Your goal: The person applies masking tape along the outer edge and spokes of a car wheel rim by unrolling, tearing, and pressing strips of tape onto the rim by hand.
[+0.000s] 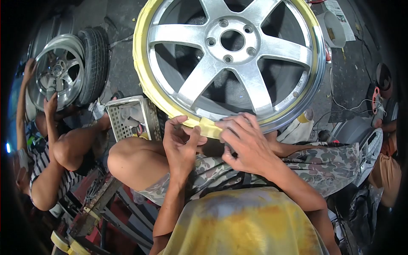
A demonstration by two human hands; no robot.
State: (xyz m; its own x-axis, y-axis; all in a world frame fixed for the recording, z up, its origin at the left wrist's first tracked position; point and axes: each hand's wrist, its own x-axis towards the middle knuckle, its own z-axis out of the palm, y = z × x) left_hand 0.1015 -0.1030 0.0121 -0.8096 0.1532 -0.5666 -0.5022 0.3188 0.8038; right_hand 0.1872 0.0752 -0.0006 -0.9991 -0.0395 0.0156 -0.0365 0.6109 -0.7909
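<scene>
A silver alloy wheel [232,63] with wide spokes lies in front of me, its face turned up. Yellow masking tape [140,55] covers the left and lower-left part of its outer lip, while the lip on the right shows bare, shiny metal. At the lower edge of the wheel, a short strip of masking tape [209,128] stretches between my hands. My left hand [180,144] pinches the strip's left side with thumb and fingers. My right hand [246,142] has its curled fingers on the right end; a dark spot beneath its fingers is unclear.
A white plastic basket [127,117] holding cloths stands left of my knee. Farther left, a co-worker's hand [51,103] touches another wheel [59,72] beside a tire [93,63]. A white bucket [333,29] is at upper right, with cables on the floor. Another person's leg [384,172] shows at right.
</scene>
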